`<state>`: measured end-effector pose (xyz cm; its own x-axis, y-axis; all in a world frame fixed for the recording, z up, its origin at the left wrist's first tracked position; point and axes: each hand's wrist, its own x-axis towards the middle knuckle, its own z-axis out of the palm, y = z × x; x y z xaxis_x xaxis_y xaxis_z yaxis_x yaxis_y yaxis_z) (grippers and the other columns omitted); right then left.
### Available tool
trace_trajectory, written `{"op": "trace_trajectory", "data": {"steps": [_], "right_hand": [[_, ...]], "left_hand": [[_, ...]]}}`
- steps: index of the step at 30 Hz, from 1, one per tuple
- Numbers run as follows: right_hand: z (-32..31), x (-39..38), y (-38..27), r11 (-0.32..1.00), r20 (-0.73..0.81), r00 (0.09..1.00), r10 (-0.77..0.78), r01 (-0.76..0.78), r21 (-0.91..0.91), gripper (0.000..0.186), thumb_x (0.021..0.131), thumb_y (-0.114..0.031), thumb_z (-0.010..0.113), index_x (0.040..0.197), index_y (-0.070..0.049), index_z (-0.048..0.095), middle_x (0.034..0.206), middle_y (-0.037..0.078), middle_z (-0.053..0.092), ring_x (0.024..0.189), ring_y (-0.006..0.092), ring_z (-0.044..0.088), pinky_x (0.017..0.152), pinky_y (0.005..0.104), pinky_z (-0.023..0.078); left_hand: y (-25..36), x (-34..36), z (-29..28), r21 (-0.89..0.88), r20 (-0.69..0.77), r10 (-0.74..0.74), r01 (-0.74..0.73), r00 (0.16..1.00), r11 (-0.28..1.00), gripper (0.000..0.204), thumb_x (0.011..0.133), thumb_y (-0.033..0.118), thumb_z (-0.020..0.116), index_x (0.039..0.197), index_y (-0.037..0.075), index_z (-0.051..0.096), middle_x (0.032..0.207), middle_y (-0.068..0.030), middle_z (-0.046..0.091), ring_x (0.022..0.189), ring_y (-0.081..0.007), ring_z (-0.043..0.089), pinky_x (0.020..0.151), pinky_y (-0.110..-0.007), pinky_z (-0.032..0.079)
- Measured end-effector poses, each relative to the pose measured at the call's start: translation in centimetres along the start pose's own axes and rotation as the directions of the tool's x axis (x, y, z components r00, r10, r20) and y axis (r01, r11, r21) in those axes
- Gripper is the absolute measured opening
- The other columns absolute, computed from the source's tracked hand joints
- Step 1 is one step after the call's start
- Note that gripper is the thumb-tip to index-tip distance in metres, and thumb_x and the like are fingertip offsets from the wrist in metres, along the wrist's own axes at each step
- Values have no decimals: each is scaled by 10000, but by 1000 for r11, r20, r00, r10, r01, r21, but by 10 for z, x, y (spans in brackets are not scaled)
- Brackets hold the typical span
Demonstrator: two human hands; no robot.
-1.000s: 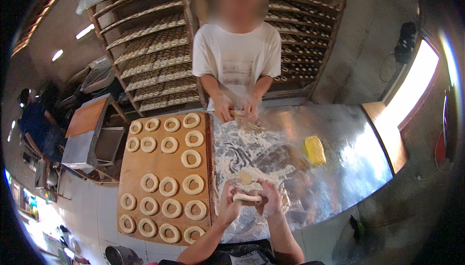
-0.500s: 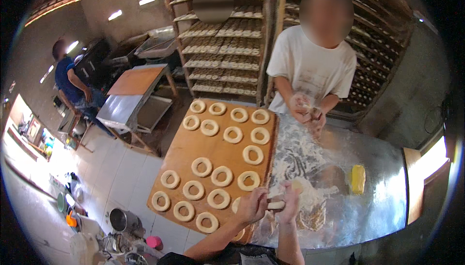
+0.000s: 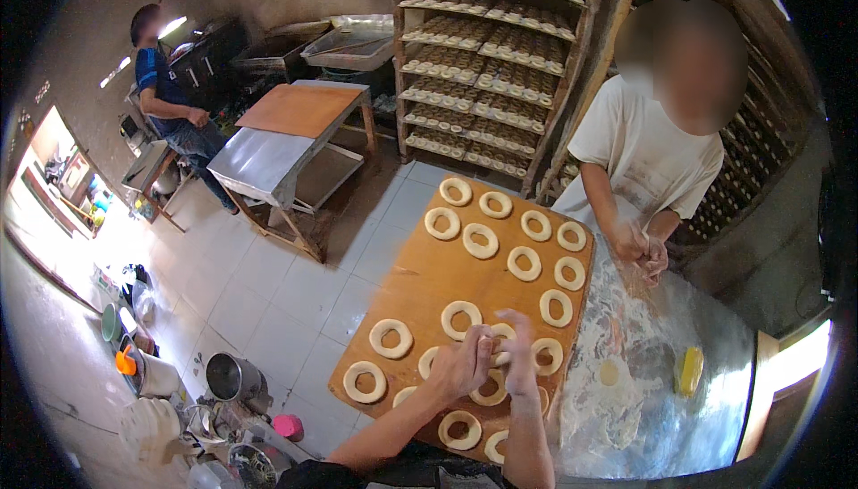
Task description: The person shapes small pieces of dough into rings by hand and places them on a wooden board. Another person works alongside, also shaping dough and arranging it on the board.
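Observation:
My left hand [image 3: 467, 366] is closed over the wooden board [image 3: 420, 274], fingers curled at a pale dough ring [image 3: 500, 344]; what they grip is partly hidden. My right hand [image 3: 520, 355] is just beside it at that ring, fingers raised and blurred. Several other dough rings [image 3: 390, 338] lie on the board. To the right, the floured metal tabletop [image 3: 590, 408] holds a pale round dough piece [image 3: 611, 371] and a yellow block [image 3: 689, 370]. Across it, a co-worker's hands [image 3: 640, 252] are together, floury, their contents unclear.
Racks [image 3: 487, 78] full of rings stand behind. A co-worker in white [image 3: 643, 149] faces me; a person in blue [image 3: 156, 87] stands by a side table [image 3: 250, 167]. Pots [image 3: 234, 375], buckets [image 3: 152, 371] and a pink container [image 3: 288, 426] are at lower left.
The view has swung left. My hands have moved from over the floured metal onto the board with the dough. The facing co-worker's hands have lifted from the table.

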<state>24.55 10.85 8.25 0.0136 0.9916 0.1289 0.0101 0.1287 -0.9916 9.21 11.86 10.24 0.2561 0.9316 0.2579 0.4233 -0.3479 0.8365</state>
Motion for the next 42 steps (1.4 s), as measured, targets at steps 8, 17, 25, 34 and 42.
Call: {"op": "trace_trajectory", "data": {"steps": [8, 17, 25, 34, 42], "right_hand": [[62, 64, -8, 994, 62, 995, 82, -86, 62, 611, 990, -498, 574, 1396, -64, 435, 1027, 68, 589, 818, 142, 601, 655, 249, 494], [108, 139, 5, 976, 78, 973, 218, -218, -6, 437, 1029, -409, 517, 1376, -148, 469, 1204, 268, 563, 954, 314, 621, 848, 403, 515], [119, 136, 4, 433, -17, 969, 246, -125, -893, 856, 890, -373, 678, 1551, -109, 204, 1349, 282, 503, 1258, 435, 481, 1094, 531, 361], [91, 77, -13, 441, -79, 956, 282, -202, -874, 772, 915, -395, 653, 1534, -114, 287, 1354, 245, 517, 1285, 411, 472, 1087, 520, 377], [-156, -98, -5, 517, -657, 705, 268, -681, -519, 370, 908, -258, 654, 1221, -62, 655, 1235, 179, 645, 1128, 330, 627, 960, 445, 504]], "left_hand": [[-44, 30, -48, -6, -38, -108, 108, 993, 994, 251, 1039, 284, 487, 1210, 100, 486, 714, -181, 677, 672, -455, 668, 578, -534, 507], [-90, 89, -93, -31, -25, -375, 374, 927, 927, 475, 1037, 383, 485, 1333, 13, 447, 1013, -294, 619, 999, -445, 625, 869, -505, 491], [-123, 87, -120, 622, -41, -421, 353, 906, 699, 723, 894, 383, 693, 1459, 43, 396, 1178, -250, 598, 1118, -416, 590, 932, -559, 444], [-124, 68, -120, 634, 65, -251, 155, 966, 758, 709, 843, 265, 754, 1448, 90, 428, 1258, -224, 579, 1148, -414, 569, 943, -615, 416], [-10, 38, -37, 8, 165, -142, 143, 976, 990, 302, 964, 40, 589, 1266, 56, 592, 920, -111, 591, 809, -197, 578, 742, -304, 506]]}}
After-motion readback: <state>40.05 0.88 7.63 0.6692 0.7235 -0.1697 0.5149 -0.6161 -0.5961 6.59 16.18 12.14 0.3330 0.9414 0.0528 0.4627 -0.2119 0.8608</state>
